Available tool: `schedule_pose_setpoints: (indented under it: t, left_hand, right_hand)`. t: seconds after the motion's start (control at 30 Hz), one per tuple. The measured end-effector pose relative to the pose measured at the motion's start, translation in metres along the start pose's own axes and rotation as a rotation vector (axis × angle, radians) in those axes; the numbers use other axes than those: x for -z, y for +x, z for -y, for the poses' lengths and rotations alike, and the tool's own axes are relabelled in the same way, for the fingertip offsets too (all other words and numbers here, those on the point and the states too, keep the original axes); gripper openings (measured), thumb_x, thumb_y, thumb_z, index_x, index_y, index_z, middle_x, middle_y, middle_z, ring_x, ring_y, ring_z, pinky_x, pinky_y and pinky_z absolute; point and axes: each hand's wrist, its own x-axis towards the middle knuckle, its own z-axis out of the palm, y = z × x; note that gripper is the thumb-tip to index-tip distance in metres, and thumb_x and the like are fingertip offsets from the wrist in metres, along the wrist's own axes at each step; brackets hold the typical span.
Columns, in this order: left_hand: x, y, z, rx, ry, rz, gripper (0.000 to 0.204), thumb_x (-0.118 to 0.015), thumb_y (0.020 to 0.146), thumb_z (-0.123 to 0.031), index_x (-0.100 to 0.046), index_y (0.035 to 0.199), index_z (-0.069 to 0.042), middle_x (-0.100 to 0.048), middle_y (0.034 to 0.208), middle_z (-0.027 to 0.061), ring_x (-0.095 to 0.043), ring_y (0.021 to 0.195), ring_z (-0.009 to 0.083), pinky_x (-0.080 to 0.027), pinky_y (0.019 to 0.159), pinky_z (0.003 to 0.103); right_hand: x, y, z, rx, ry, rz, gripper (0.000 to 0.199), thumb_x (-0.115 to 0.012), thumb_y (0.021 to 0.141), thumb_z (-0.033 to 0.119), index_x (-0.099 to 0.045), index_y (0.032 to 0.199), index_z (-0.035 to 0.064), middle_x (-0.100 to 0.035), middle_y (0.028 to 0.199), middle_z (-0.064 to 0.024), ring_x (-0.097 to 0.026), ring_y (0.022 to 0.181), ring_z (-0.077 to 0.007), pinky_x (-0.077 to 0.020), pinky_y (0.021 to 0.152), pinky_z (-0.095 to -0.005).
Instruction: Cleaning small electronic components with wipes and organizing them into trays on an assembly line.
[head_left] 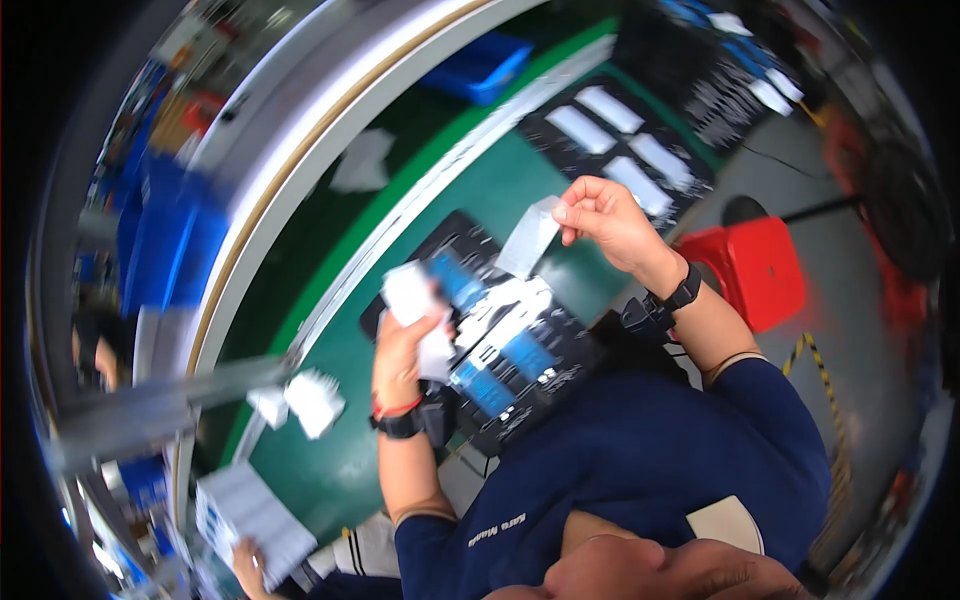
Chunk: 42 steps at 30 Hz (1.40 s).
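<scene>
My right hand is raised over the bench, with thumb and fingers pinching the upper corner of a thin, translucent white sheet. The sheet hangs at a tilt above the far edge of a black tray. Blue rectangular pieces sit in that tray with white parts between them. At the tray's left side, my left hand is closed around a blurred white wad that looks like layered sheets. Part of the wad is hidden by the fingers.
Another black tray holding several white rectangles lies at the far right of the green bench. Crumpled white pieces lie to the left. A co-worker's hand touches a white box. A red stool stands at right.
</scene>
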Motion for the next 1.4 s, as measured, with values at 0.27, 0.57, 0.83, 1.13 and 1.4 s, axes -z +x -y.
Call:
schedule_pose_setpoints:
  t: [0.27, 0.57, 0.83, 1.13, 1.4]
  left_hand:
    - [-0.009, 0.002, -0.003, -0.013, 0.027, 0.005, 0.052, -0.062, 0.079, -0.004, -0.037, 0.125, 0.0, -0.049, 0.08, 0.0059, -0.047, 0.064, 0.0138, -0.042, 0.058, 0.029]
    - [-0.003, -0.004, 0.002, -0.035, -0.017, -0.03, 0.05, -0.065, 0.077, -0.002, -0.041, 0.12, -0.003, -0.051, 0.079, 0.0072, -0.048, 0.065, 0.0146, -0.043, 0.058, 0.03]
    - [-0.003, -0.004, 0.006, -0.08, -0.109, -0.078, 0.048, -0.067, 0.077, -0.003, -0.043, 0.119, -0.002, -0.05, 0.08, 0.0077, -0.049, 0.064, 0.0157, -0.044, 0.057, 0.031]
    - [-0.006, -0.004, 0.007, -0.109, -0.119, -0.101, 0.045, -0.066, 0.076, -0.003, -0.045, 0.115, -0.001, -0.051, 0.08, 0.008, -0.048, 0.063, 0.0162, -0.043, 0.056, 0.031]
    - [-0.009, 0.007, 0.01, -0.084, -0.15, 0.006, 0.044, -0.068, 0.075, -0.004, -0.046, 0.113, -0.001, -0.053, 0.08, 0.0089, -0.05, 0.063, 0.0171, -0.043, 0.054, 0.031]
  right_hand:
    - [0.224, -0.141, -0.01, -0.162, -0.393, -0.634, 0.006, -0.062, 0.08, 0.005, -0.057, 0.079, 0.0037, -0.062, 0.069, -0.0037, -0.056, 0.055, -0.008, -0.0451, 0.05, -0.0194]
    - [0.383, -0.035, -0.2, -0.468, -0.415, -1.264, 0.015, -0.058, 0.073, 0.004, -0.064, 0.084, -0.0024, -0.067, 0.075, -0.0168, -0.066, 0.073, -0.0301, -0.0521, 0.064, -0.0364]
    - [0.421, 0.02, -0.242, -0.634, -0.16, -1.274, 0.034, -0.062, 0.073, 0.016, -0.062, 0.097, -0.0076, -0.062, 0.102, -0.0258, -0.058, 0.103, -0.0366, -0.047, 0.084, -0.0385]
    - [0.411, -0.043, -0.196, -0.582, -0.116, -1.048, 0.02, -0.051, 0.083, 0.014, -0.061, 0.096, 0.0027, -0.065, 0.081, -0.0078, -0.061, 0.06, -0.0164, -0.0433, 0.043, -0.029]
    - [0.458, -0.023, -0.22, -0.361, -0.487, -0.752, 0.026, -0.059, 0.081, 0.014, -0.062, 0.104, 0.0025, -0.066, 0.085, -0.0078, -0.062, 0.069, -0.0163, -0.0422, 0.05, -0.0289]
